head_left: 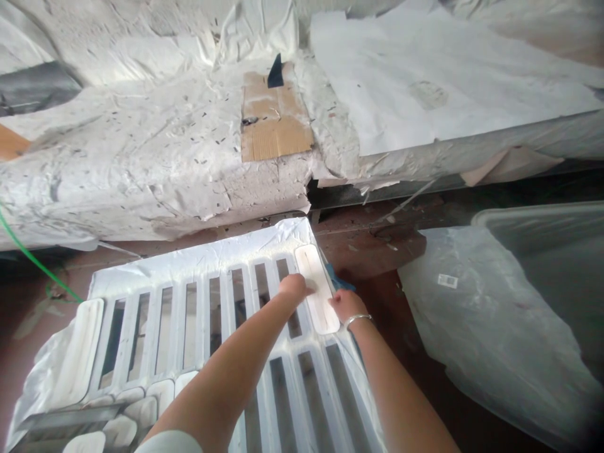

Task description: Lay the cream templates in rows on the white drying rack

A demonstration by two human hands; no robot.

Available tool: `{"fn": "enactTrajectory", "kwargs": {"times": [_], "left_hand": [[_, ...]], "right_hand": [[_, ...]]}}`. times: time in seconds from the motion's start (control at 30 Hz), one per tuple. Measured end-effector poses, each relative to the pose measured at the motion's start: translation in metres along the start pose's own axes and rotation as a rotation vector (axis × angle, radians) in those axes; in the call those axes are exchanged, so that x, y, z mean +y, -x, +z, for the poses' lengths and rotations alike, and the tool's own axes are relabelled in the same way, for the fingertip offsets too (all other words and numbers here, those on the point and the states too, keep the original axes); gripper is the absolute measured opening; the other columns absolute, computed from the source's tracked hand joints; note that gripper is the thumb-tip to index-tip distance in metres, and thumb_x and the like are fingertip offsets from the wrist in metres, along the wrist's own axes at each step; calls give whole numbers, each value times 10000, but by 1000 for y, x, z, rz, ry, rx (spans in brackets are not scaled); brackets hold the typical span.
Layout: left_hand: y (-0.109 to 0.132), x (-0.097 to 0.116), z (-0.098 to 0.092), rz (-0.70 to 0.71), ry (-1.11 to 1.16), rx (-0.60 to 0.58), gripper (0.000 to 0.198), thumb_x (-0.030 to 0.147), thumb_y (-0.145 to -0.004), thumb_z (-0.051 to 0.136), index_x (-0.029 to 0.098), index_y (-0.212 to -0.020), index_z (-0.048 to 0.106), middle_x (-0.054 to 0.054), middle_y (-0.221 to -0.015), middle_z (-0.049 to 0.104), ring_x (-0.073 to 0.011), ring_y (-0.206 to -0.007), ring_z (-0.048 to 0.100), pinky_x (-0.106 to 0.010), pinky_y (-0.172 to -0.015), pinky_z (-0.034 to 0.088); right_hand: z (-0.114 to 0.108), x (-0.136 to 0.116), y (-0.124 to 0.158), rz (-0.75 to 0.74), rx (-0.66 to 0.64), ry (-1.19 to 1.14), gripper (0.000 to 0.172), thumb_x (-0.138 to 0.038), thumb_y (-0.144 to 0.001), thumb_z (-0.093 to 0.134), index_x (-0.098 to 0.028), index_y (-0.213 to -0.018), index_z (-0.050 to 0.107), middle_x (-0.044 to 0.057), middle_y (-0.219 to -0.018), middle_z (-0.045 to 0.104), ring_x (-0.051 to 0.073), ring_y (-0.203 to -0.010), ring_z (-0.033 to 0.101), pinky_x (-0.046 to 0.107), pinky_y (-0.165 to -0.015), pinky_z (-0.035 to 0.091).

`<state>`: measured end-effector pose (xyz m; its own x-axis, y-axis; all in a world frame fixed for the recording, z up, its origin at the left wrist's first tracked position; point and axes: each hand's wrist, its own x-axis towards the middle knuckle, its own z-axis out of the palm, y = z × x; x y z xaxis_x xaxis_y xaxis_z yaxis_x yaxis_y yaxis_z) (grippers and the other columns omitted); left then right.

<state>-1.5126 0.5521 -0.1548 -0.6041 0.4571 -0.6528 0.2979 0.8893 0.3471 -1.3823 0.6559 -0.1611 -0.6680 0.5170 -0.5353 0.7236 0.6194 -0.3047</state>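
A long white piece with rounded ends and a thin line down its middle (pixel 315 270) lies at the far right corner of a white slatted frame (pixel 202 314). My left hand (pixel 294 287) is closed at its left edge, fingers curled and thumb on its face. On the opposite edge, my right hand (pixel 348 304), with a bangle at the wrist, pinches the piece near its lower end. Something blue and cloth-like (pixel 338 278) shows just beyond my right hand. Another long white piece (pixel 81 343) rests at the frame's left end.
Several smaller white rounded pieces (pixel 144 412) lie at the lower left, beside a grey tray-like edge (pixel 70 416). Behind runs a paper-covered ledge (pixel 165 145) with a cardboard sheet (pixel 278 126). A plastic-lined bin (pixel 472 296) stands at right; a green cord (pixel 35 255) hangs at left.
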Motion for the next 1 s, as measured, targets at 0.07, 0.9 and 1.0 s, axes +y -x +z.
{"fn": "enactTrajectory", "kwargs": {"times": [0.07, 0.9, 1.0], "left_hand": [[7, 4, -1, 56, -91, 96, 443, 408, -710, 682, 60, -976, 620, -230, -1020, 604, -367, -1008, 557, -449, -846, 448], [3, 1, 38, 368, -638, 138, 1105, 753, -677, 458, 136, -1451, -34, -136, -1460, -194, -348, -1356, -137, -606, -1041, -56], [6, 6, 39, 344, -663, 120, 1205, 787, -615, 476, 101, -1438, -75, -159, -1441, -232, -372, -1336, -174, -617, -1034, -52]], "right_hand": [[3, 1, 1, 20, 22, -44, 188, -298, -820, 521, -157, -816, 645, 67, -888, 671, 174, -820, 610, 266, -687, 404], [7, 10, 18, 222, 111, 68, 586, -658, -767, 475, -125, -1009, 458, 157, -879, 653, 311, -853, 637, 362, -665, 446], [11, 28, 14, 180, 82, -35, 542, -656, -758, 483, -151, -956, 480, 111, -850, 650, 276, -811, 636, 331, -657, 432]]}}
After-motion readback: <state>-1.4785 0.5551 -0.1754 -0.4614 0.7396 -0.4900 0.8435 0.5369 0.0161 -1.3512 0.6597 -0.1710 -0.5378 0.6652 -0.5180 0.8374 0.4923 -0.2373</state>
